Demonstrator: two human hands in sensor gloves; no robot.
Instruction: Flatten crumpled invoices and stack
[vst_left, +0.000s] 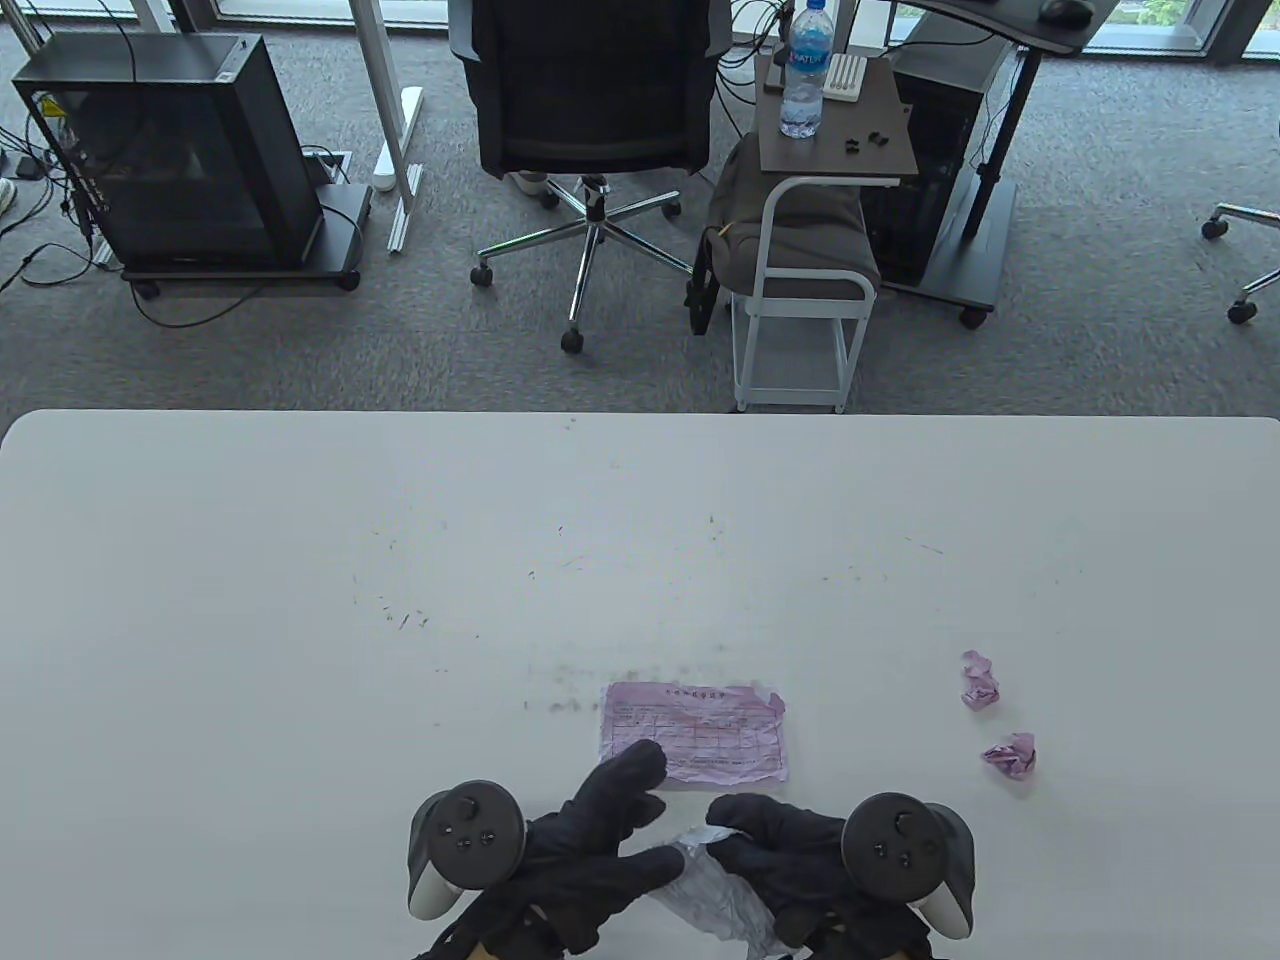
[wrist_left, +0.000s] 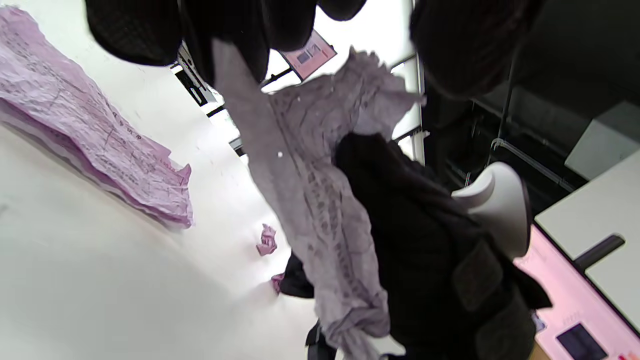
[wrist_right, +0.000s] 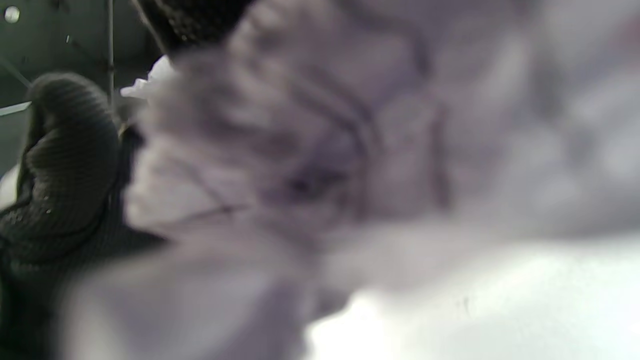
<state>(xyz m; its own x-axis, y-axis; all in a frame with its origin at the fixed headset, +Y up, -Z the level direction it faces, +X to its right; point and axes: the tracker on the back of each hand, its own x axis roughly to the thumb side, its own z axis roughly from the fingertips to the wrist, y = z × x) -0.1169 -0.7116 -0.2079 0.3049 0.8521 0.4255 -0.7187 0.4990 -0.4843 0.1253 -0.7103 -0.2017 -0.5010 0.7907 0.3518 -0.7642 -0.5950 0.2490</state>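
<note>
Creased invoice (vst_left: 712, 885) between gloved hands

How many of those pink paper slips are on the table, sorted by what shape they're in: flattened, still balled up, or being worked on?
Flattened invoices in the stack: at least 1; layers beneath can't be counted
Crumpled invoice balls: 2
Half-opened invoice held between the left hand and right hand: 1
Total: at least 4
</note>
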